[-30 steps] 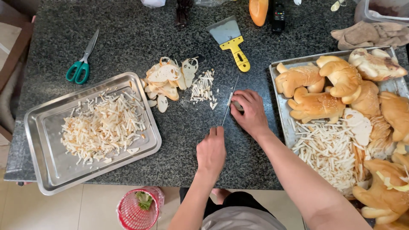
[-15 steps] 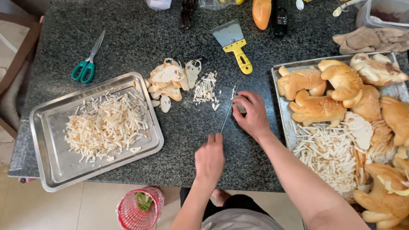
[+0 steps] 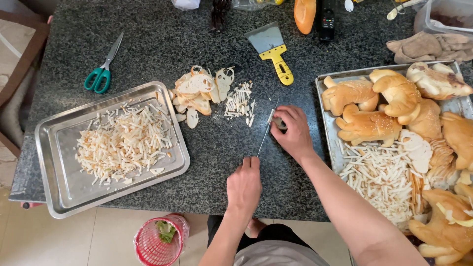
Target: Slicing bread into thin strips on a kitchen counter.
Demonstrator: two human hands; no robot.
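My left hand point(image 3: 244, 183) is closed around the handle of a thin knife point(image 3: 265, 132), whose blade points away from me across the dark granite counter point(image 3: 162, 44). Just right of the blade, my right hand point(image 3: 294, 130) presses down on a small piece of bread point(image 3: 277, 123), fingers curled over it and mostly hiding it. A small heap of cut bread strips point(image 3: 240, 102) lies beyond the knife tip, beside a pile of bread slices point(image 3: 199, 89).
A steel tray point(image 3: 59, 194) with bread strips sits at the left. Another tray point(image 3: 327, 93) at the right holds whole loaves and more strips. Green scissors point(image 3: 102, 73), a yellow-handled scraper point(image 3: 272, 47) and a cloth point(image 3: 428, 45) lie farther back. A red basket point(image 3: 158, 242) stands on the floor.
Both hands stay at the knife and the bread piece with barely any shift. The view has drifted slightly.
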